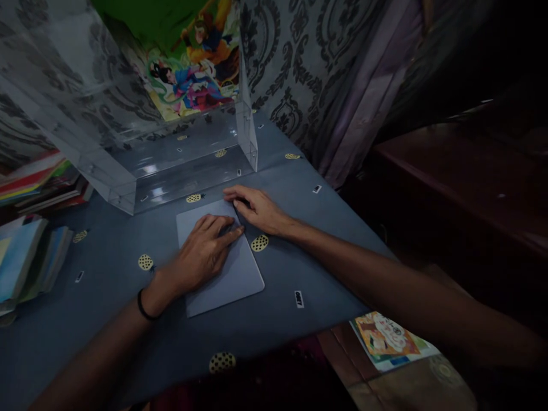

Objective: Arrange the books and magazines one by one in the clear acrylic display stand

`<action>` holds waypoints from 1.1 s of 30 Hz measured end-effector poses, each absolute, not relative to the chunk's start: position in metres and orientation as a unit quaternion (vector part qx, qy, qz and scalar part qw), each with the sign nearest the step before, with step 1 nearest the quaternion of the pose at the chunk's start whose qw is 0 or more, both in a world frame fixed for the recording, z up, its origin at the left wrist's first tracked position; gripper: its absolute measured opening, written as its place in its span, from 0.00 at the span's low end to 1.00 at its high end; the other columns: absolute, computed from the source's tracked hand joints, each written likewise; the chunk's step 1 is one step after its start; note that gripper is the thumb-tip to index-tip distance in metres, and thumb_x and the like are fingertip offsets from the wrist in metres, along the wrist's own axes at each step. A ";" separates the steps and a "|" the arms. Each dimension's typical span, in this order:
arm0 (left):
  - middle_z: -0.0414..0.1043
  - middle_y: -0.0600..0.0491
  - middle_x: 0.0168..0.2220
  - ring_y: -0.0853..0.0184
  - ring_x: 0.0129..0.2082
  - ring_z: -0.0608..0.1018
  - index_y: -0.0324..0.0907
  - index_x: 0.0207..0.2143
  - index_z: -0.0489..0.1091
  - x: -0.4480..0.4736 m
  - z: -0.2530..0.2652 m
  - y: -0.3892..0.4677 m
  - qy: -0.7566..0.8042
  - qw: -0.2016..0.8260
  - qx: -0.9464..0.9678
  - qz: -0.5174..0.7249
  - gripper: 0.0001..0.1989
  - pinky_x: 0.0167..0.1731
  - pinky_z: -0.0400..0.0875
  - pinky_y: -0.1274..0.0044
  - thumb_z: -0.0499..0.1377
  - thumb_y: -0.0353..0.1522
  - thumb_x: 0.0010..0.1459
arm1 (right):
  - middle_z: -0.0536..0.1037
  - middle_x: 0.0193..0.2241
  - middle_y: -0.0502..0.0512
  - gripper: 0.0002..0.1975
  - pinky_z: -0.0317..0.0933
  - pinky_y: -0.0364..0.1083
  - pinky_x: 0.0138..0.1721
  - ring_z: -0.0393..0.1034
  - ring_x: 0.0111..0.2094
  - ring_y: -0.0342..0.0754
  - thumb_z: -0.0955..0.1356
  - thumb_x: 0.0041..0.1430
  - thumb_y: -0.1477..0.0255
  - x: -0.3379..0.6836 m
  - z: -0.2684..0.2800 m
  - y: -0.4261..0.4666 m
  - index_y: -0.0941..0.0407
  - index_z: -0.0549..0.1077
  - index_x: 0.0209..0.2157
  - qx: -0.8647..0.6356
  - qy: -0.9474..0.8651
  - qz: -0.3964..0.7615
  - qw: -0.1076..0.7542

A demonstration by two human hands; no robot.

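Observation:
A thin, plain pale-grey booklet [226,285] with rounded corners lies flat on the blue tablecloth. Across its middle rests my left hand [208,248], wearing a black band at the wrist; the fingers are stretched out and pressed on the cover towards its right edge. At the booklet's upper right corner is my right hand [257,210], its fingers extended and the thumb apart from them. The fingertips touch or hover at the top edge; which of the two I cannot tell.
Beyond the booklet stands a clear acrylic rack [188,171] with a colourful picture book [192,68] leaning in it. Stacked books [29,257] sit at the left. Another picture book [387,337] lies below the table's right edge. A curtain [363,85] hangs behind.

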State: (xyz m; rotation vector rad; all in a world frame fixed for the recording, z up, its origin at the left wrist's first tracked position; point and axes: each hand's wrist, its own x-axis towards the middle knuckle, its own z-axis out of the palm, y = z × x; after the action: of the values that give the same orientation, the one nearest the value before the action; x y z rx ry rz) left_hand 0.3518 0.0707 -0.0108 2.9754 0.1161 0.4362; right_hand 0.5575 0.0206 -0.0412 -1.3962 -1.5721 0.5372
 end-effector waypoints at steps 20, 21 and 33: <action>0.71 0.41 0.55 0.55 0.57 0.72 0.42 0.59 0.70 0.341 -0.006 0.051 0.025 0.102 0.988 0.117 0.21 0.60 0.68 0.53 0.51 0.23 0.67 | 0.82 0.48 0.57 0.19 0.69 0.52 0.52 0.76 0.49 0.51 0.61 0.64 0.77 0.558 -0.040 0.020 0.56 0.72 0.54 -0.570 -0.646 0.213 0.460; 0.70 0.41 0.56 0.54 0.58 0.71 0.43 0.59 0.70 0.340 -0.006 0.050 0.023 0.103 0.988 0.111 0.21 0.61 0.67 0.52 0.51 0.23 0.67 | 0.82 0.48 0.57 0.19 0.69 0.52 0.52 0.76 0.49 0.51 0.61 0.64 0.77 0.558 -0.040 0.020 0.55 0.72 0.54 -0.570 -0.647 0.212 0.460; 0.70 0.43 0.58 0.56 0.64 0.68 0.45 0.59 0.68 0.325 0.000 0.027 -0.027 0.129 0.988 0.079 0.21 0.65 0.62 0.51 0.53 0.23 0.67 | 0.82 0.48 0.55 0.20 0.68 0.53 0.54 0.76 0.49 0.51 0.61 0.62 0.78 0.557 -0.042 0.020 0.55 0.72 0.54 -0.574 -0.646 0.204 0.460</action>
State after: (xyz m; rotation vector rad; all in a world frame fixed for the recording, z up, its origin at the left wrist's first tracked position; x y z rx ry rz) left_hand 0.3249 0.0275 0.0003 2.8723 -0.0780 0.2289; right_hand 0.5573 0.0203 -0.0416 -1.4128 -1.5900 0.5032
